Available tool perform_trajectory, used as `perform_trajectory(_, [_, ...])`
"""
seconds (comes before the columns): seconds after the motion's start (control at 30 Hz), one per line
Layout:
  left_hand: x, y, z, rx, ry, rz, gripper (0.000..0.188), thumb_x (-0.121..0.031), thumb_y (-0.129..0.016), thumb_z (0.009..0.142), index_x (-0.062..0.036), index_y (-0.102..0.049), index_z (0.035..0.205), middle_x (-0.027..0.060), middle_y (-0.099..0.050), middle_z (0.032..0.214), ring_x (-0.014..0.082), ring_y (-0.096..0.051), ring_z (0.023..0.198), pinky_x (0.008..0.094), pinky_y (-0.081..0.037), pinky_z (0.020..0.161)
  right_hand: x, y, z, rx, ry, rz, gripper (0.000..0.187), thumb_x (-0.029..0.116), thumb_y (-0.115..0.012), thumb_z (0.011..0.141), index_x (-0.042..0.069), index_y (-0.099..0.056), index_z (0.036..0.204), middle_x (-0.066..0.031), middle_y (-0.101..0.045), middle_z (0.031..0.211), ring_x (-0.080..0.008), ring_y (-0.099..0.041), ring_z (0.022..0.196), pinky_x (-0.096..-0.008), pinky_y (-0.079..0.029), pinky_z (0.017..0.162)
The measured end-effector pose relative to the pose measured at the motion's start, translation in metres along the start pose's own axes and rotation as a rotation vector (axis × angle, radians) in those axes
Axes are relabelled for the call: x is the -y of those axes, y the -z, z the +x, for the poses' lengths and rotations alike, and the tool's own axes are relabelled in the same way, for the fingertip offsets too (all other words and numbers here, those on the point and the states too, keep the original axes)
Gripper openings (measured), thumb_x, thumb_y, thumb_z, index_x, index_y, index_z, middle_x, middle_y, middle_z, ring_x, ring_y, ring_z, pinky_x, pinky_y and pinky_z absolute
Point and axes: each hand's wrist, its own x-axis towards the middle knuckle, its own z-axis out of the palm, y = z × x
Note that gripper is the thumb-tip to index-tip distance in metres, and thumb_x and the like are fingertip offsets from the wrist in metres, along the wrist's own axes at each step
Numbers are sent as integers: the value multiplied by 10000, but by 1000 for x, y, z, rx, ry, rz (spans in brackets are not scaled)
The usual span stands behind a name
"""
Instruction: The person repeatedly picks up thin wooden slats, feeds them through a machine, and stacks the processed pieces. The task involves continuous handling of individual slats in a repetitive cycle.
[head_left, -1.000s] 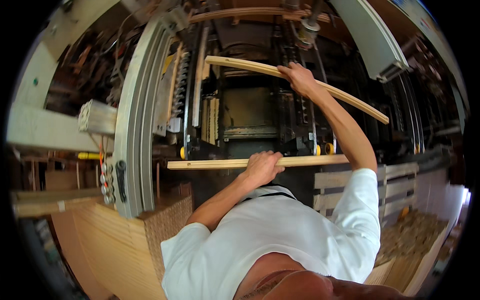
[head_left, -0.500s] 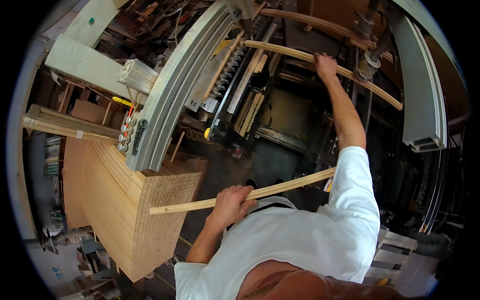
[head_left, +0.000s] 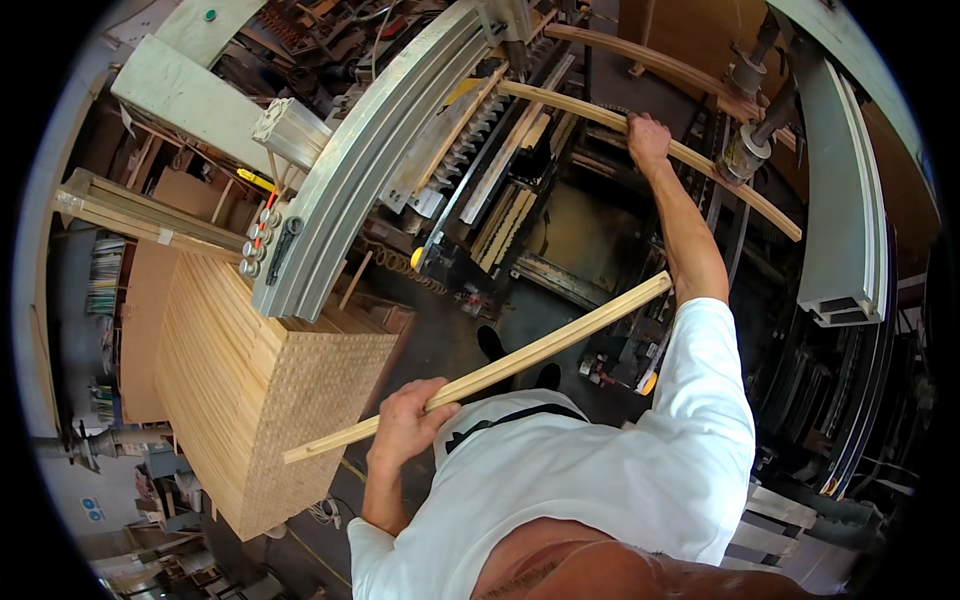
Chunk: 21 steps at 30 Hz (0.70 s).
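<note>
My left hand (head_left: 408, 420) is closed around a pale grooved wooden strip (head_left: 545, 350). That strip runs slantwise before my body, from the face of a stack of strips to beside my right forearm. Farther off, my right hand (head_left: 650, 140) grips a second wooden strip (head_left: 745, 192), which lies across the machine (head_left: 575, 285). Close to that strip's right part stands a metal clamp cylinder (head_left: 742, 158). The underside of each hand's grip is hidden.
A tall stack of wooden strips (head_left: 310, 420) stands at my left. Above it curves a grey metal beam (head_left: 370, 150) with several round buttons (head_left: 255, 250). Another wooden strip (head_left: 650, 65) lies at the machine's far side. A grey metal profile (head_left: 845, 200) bounds the right.
The strip in my left hand has tilted, its right end swinging up and away from me. My left hand has shifted left and nearer. My right hand still grips the far strip.
</note>
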Motion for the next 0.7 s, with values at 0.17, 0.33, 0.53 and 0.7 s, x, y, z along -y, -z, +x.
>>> perform_trajectory(0.17, [8,46,-47,-73,190,-121,348,-83,-806,766,-8,-703,1089,112,-701,900,226,-671,799,330,-522,730,7,10,5,111,-53,-33,285,130,-512,922,114,-683,1149,-115,-678,1145,-333,-665,1055,-478,-511,894])
perform_trajectory(0.33, [16,101,-110,-281,457,-319,340,-27,-780,789,24,-699,1116,18,-687,956,130,-612,881,306,-499,801,3,4,5,121,-106,-36,294,157,-487,942,154,-681,1163,-113,-663,1199,-335,-646,1112,-525,-481,928])
perform_trajectory(0.53, [47,159,-194,-560,569,-132,352,-104,-748,835,54,-682,1142,50,-688,1013,139,-605,941,300,-479,884,3,-2,6,159,-110,-139,276,234,-585,924,140,-656,1173,-146,-702,1130,-355,-680,1076,-507,-550,869])
perform_trajectory(0.7, [119,209,-287,-787,717,-217,285,-203,-684,938,4,-683,1134,-32,-604,818,58,-516,755,245,-425,671,-6,-2,3,-211,-60,166,633,414,-623,941,64,-478,1448,-232,-604,1316,-416,-582,1202,-493,-493,985])
